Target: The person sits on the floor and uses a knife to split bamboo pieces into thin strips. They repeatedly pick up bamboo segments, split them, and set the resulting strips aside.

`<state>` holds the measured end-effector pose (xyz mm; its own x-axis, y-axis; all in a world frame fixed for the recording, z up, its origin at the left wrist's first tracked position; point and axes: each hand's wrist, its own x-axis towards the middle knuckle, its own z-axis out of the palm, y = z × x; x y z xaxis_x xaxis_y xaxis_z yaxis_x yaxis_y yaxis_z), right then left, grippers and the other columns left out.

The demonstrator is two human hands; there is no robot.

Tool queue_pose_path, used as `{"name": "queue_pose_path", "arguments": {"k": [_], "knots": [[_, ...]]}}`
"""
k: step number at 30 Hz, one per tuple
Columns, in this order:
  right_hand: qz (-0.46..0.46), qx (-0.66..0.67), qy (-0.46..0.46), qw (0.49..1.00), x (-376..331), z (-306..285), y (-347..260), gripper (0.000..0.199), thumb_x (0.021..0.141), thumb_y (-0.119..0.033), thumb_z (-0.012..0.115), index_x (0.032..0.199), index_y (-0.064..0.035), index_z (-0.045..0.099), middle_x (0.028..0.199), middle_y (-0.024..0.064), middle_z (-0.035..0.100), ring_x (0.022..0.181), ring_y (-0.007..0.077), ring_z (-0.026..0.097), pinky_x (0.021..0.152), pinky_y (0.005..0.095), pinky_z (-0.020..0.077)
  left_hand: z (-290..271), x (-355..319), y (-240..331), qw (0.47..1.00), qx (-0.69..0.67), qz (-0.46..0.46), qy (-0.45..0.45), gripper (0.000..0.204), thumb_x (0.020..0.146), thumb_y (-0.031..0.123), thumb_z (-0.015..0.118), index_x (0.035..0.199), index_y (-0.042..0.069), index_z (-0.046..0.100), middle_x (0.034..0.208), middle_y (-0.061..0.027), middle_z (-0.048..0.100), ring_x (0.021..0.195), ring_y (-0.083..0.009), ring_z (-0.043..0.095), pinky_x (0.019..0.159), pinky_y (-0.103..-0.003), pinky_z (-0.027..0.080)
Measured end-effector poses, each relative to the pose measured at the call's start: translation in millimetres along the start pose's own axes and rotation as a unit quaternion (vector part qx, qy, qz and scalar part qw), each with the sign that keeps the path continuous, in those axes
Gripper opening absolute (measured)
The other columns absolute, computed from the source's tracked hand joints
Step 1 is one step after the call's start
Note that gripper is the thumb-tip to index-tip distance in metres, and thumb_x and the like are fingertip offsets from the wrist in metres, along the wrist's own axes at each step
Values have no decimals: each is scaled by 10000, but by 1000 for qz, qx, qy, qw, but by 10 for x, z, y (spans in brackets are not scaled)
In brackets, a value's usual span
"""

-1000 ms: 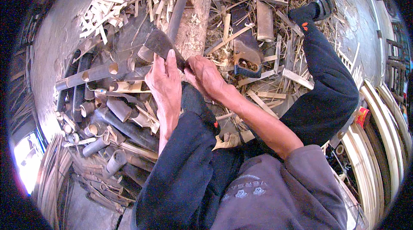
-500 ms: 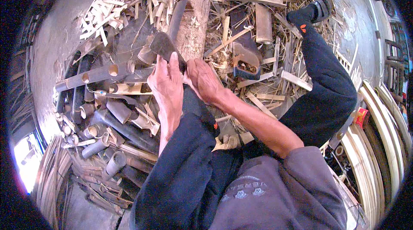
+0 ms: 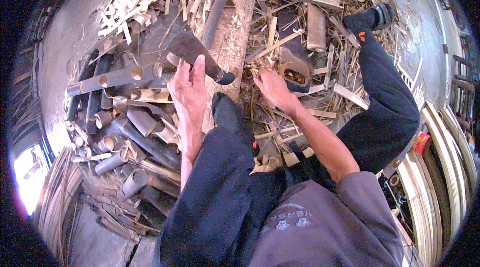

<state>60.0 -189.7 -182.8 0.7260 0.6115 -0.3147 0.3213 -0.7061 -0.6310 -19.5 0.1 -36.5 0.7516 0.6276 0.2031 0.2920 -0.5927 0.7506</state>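
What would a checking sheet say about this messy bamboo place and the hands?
Surface: worn pale wooden chopping block on grey concrete floor.
Job's things: dark broad-bladed metal chopper, lying across the block's edge.
Clutter: cut hollow bamboo tubes heaped on the person's left; pale split bamboo strips and shavings beyond.
Grippers: left hand rests on the chopper; right hand reaches into shavings, holding nothing clear.
Cables: nothing seen.
Surroundings: long pale bamboo slats stacked at right; person's dark trouser leg stretched out.
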Motion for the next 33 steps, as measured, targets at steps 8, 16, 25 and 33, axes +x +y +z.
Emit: {"name": "queue_pose_path", "arguments": {"k": [8,16,25,33], "knots": [[-16,-45,99,994,-190,364,68,213,843,-148,642,970,-20,528,766,221,628,731,397,638,636,464,514,-82,54,99,995,-62,-7,-78,199,916,180,628,1068,53,645,756,-92,635,648,-120,539,643,-291,471],[-127,227,218,941,-310,-1290,-1195,295,914,-153,612,1169,-60,498,916,124,669,804,263,674,663,360,542,-197,231,-33,989,-81,-61,-109,228,918,196,631,1097,56,641,695,-54,593,634,-88,452,615,-257,436],[-226,148,202,941,-85,-1282,-1612,234,925,-144,616,1116,-48,519,958,83,677,879,139,676,714,275,567,-137,296,-14,981,-127,-4,-144,313,934,278,593,1137,42,622,743,-80,628,665,-129,526,655,-293,466],[-243,165,176,939,-47,-1134,-1610,258,925,-159,587,1155,-85,498,896,160,656,781,365,661,623,422,508,-101,259,-92,987,-85,36,-128,251,919,168,614,1136,42,603,771,-155,636,635,-186,575,623,-319,481]]}}
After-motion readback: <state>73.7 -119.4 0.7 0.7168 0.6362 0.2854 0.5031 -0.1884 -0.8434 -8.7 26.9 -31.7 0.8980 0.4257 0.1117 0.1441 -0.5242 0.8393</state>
